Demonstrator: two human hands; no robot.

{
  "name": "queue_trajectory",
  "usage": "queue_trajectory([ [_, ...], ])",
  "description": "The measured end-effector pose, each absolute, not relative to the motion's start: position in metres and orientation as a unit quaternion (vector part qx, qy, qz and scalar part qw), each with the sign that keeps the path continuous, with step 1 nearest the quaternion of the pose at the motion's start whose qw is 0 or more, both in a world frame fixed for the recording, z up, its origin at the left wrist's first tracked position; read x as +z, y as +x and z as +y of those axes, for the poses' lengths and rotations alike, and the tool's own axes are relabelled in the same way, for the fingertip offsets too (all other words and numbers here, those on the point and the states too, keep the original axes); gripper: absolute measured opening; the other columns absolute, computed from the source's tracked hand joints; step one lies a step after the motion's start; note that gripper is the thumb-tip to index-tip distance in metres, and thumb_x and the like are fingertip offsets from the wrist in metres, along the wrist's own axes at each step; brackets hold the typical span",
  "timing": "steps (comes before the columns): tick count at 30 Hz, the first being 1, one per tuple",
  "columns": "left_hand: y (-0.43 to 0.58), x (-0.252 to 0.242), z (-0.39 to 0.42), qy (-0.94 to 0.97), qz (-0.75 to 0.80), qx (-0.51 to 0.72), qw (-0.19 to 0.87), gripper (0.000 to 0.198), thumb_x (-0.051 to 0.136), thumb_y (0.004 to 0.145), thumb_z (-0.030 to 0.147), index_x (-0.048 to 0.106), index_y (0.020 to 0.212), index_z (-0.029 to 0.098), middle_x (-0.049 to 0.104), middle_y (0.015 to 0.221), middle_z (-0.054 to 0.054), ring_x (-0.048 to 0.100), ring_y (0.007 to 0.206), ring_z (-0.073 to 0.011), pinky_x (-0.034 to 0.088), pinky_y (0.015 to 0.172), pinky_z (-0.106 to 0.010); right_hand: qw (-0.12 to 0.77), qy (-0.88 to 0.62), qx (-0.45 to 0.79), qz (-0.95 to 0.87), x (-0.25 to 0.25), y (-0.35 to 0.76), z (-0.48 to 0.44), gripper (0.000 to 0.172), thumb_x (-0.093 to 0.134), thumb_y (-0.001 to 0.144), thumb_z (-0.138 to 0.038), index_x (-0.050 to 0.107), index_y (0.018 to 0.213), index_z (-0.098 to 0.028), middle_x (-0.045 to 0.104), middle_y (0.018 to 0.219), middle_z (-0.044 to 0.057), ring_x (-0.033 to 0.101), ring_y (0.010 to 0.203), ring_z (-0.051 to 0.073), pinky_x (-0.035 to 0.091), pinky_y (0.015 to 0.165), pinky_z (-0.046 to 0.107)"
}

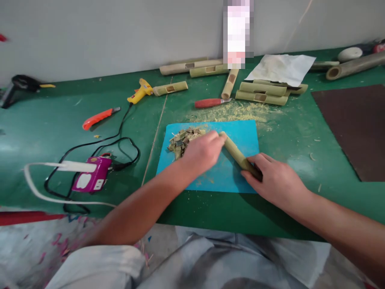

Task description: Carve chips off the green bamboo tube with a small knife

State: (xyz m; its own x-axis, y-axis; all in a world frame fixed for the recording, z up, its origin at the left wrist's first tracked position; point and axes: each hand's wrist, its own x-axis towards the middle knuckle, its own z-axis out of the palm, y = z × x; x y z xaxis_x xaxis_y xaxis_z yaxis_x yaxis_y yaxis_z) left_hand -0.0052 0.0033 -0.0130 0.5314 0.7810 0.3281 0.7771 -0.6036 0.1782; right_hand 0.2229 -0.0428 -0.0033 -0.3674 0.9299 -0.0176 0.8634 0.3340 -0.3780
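Note:
A green bamboo tube [236,151] lies slantwise on a blue cutting mat [246,134]. My right hand [275,180] is wrapped round its near end. My left hand [203,152] is closed at its far end, fingertips on the tube's tip. A heap of small bamboo chips [182,140] sits on the mat just left of my left hand.
A red-handled knife [209,103] and sawdust [240,112] lie behind the mat. Several cut bamboo tubes [261,92], white paper [282,68], a yellow glue gun [140,92], an orange cutter [99,117], a purple power strip [92,178] with cables, and a dark sheet [355,124] rest on the green table [54,128].

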Motion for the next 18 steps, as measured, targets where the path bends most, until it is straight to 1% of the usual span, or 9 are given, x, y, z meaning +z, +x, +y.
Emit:
queue_trajectory([
  [2, -0.0056, -0.0130, 0.0022, 0.895, 0.412, 0.171, 0.022, 0.036, 0.034, 0.106, 0.026, 0.067, 0.119, 0.018, 0.065, 0.086, -0.006, 0.062, 0.073, -0.0155, 0.046, 0.062, -0.025, 0.094, -0.554, 0.169, -0.810, -0.0022, 0.2221, -0.0430, 0.017, 0.056, 0.089, -0.036, 0.060, 0.090, -0.020, 0.067, 0.087, 0.004, 0.057, 0.061, 0.016, 0.031, 0.054, 0.030],
  [3, -0.0060, -0.0134, 0.0020, 0.895, 0.412, 0.170, 0.024, 0.036, 0.035, 0.106, 0.027, 0.068, 0.117, 0.020, 0.066, 0.086, -0.005, 0.062, 0.074, -0.0154, 0.046, 0.062, -0.024, 0.091, -0.555, 0.173, -0.809, -0.0015, 0.2216, -0.0431, 0.017, 0.056, 0.089, -0.036, 0.060, 0.090, -0.020, 0.066, 0.086, 0.004, 0.057, 0.061, 0.016, 0.031, 0.054, 0.030],
  [6, -0.0073, -0.0155, 0.0021, 0.868, 0.455, 0.196, -0.021, 0.038, 0.035, 0.106, 0.028, 0.068, 0.116, 0.014, 0.066, 0.088, -0.009, 0.061, 0.073, -0.0161, 0.047, 0.062, -0.026, 0.092, -0.560, 0.179, -0.804, -0.0002, 0.2209, -0.0432, 0.018, 0.055, 0.090, -0.036, 0.061, 0.093, -0.020, 0.068, 0.091, 0.004, 0.057, 0.062, 0.016, 0.032, 0.055, 0.030],
  [7, -0.0073, -0.0164, 0.0021, 0.872, 0.452, 0.186, -0.024, 0.038, 0.034, 0.105, 0.027, 0.068, 0.116, 0.013, 0.065, 0.086, -0.009, 0.061, 0.072, -0.0165, 0.046, 0.061, -0.026, 0.093, -0.559, 0.179, -0.804, -0.0003, 0.2210, -0.0433, 0.018, 0.055, 0.090, -0.036, 0.061, 0.094, -0.020, 0.068, 0.091, 0.005, 0.057, 0.062, 0.016, 0.032, 0.055, 0.030],
  [10, -0.0067, -0.0179, 0.0028, 0.899, 0.402, 0.172, -0.005, 0.037, 0.035, 0.106, 0.028, 0.069, 0.113, 0.016, 0.065, 0.083, -0.006, 0.060, 0.069, -0.0149, 0.045, 0.060, -0.025, 0.094, -0.552, 0.174, -0.810, -0.0018, 0.2222, -0.0435, 0.018, 0.054, 0.091, -0.036, 0.062, 0.093, -0.020, 0.068, 0.089, 0.005, 0.057, 0.062, 0.016, 0.032, 0.055, 0.030],
  [14, -0.0070, -0.0162, 0.0050, 0.869, 0.450, 0.205, -0.021, 0.037, 0.035, 0.106, 0.028, 0.068, 0.115, 0.013, 0.066, 0.086, -0.009, 0.062, 0.072, -0.0160, 0.048, 0.063, -0.026, 0.101, -0.549, 0.165, -0.813, -0.0030, 0.2231, -0.0437, 0.019, 0.053, 0.092, -0.037, 0.062, 0.094, -0.019, 0.069, 0.092, 0.006, 0.059, 0.064, 0.016, 0.033, 0.056, 0.030],
  [18, -0.0065, -0.0144, 0.0035, 0.890, 0.417, 0.186, -0.003, 0.035, 0.036, 0.106, 0.025, 0.068, 0.118, 0.017, 0.066, 0.084, -0.006, 0.062, 0.072, -0.0147, 0.048, 0.063, -0.024, 0.094, -0.548, 0.168, -0.814, -0.0023, 0.2223, -0.0439, 0.019, 0.053, 0.092, -0.035, 0.062, 0.094, -0.018, 0.069, 0.089, 0.006, 0.059, 0.063, 0.017, 0.033, 0.055, 0.031],
])
